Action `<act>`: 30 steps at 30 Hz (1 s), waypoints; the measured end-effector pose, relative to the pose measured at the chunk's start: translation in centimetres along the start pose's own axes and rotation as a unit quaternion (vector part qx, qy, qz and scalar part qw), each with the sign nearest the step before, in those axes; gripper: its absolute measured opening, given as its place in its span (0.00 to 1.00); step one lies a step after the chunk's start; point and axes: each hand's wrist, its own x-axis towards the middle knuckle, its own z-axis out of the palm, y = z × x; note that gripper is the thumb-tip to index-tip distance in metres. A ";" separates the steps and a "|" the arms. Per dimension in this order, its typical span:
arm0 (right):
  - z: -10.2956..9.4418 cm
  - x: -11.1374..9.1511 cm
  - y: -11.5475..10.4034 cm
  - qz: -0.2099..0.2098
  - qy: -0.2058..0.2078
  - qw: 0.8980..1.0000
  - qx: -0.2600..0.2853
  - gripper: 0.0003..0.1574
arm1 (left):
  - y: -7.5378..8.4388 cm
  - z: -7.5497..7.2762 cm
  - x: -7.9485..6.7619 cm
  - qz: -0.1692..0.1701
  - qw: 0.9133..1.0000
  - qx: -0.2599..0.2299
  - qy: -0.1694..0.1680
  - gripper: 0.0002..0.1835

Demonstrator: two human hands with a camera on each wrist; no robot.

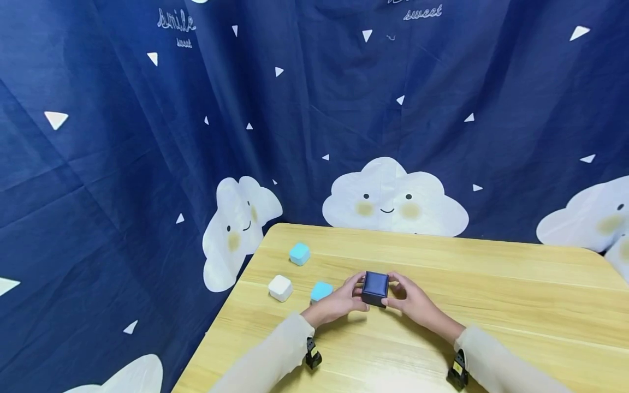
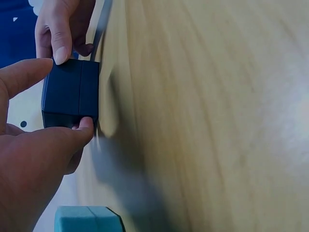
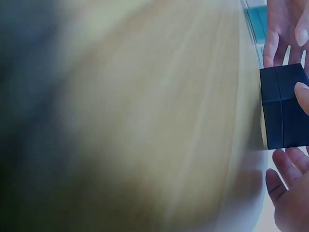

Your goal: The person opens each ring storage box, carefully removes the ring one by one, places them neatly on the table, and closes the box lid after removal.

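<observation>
A small dark blue jewelry box [image 1: 376, 286] with a shiny top sits between both hands over the table. In the left wrist view a seam runs around the box [image 2: 65, 92]. My right hand [image 1: 415, 303] grips its right side, thumb on the front and index finger at the back corner. At the left side, the fingers of my left hand [image 1: 340, 301] reach the box; in the right wrist view its thumb [image 3: 301, 37] stands apart from it. Whether the box touches the tabletop I cannot tell.
Left of the hands, a light blue box [image 1: 321, 291] is partly hidden behind the left hand. A white box [image 1: 280, 287] and another light blue box [image 1: 300, 254] stand farther left on the wooden table [image 1: 491, 284]. A dark blue curtain [image 1: 344, 109] hangs behind.
</observation>
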 end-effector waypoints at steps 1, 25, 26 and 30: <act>0.0 -0.1 0.0 0.003 0.000 1.000 0.001 0.42 | 0.0 0.1 -0.2 -0.001 1.000 0.001 0.000 0.51; 0.6 -1.9 -0.6 0.025 -0.018 0.999 0.018 0.42 | -0.8 1.5 -2.6 0.002 0.999 -0.038 0.021 0.50; 0.6 -1.9 -0.6 0.022 -0.019 0.999 0.015 0.43 | -1.0 1.5 -2.6 0.005 0.999 -0.036 0.028 0.50; 0.6 -1.7 -0.7 0.010 -0.026 1.000 0.002 0.52 | -1.5 1.5 -2.0 0.022 0.998 0.003 0.061 0.49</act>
